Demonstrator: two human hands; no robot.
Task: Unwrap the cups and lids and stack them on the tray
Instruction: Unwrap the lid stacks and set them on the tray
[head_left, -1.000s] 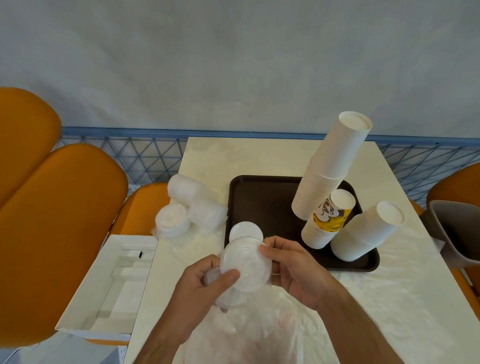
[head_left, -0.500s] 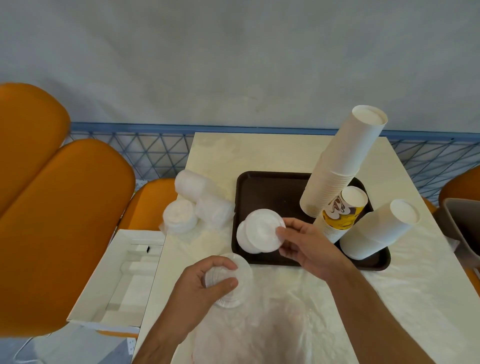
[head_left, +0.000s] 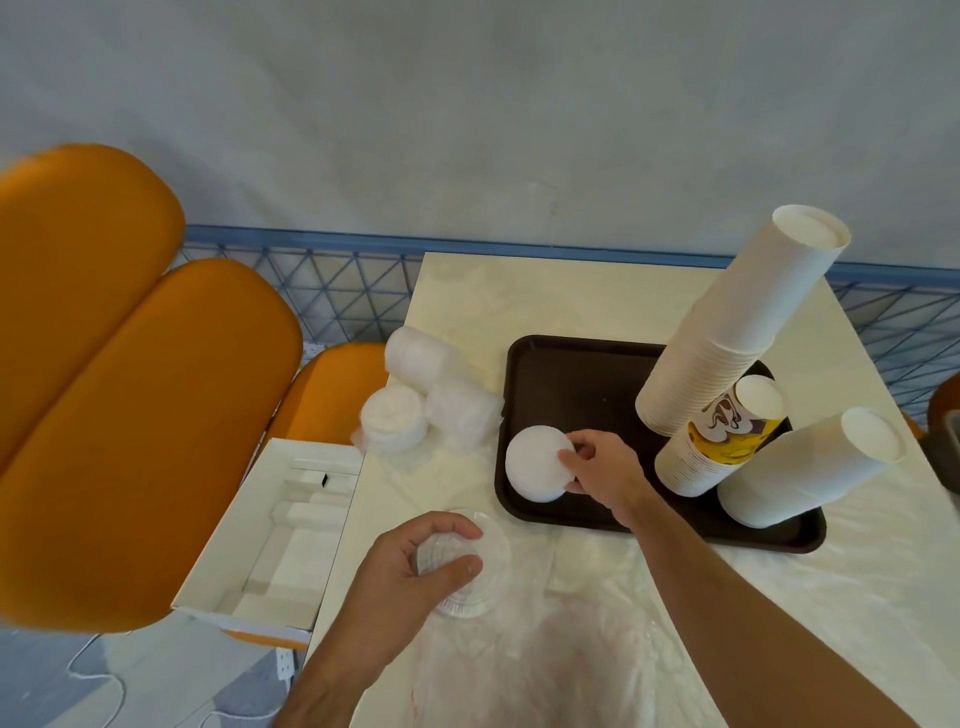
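Fingers of my right hand pinch a round, matte white lid at the near left corner of the dark brown tray. My left hand curls around a ribbed, clear plastic lid stack above the pale tabletop. Three tilted paper cup stacks crowd the tray's right side.

On the tray I count 3 cup stacks: 1 tall white stack, 1 printed stack, 1 short white stack. 1 white lid pile sits on its near-left corner. Left of the tray, 3 wrapped lid bundles. Near side, 1 clear lid stack, 1 loose wrapper.
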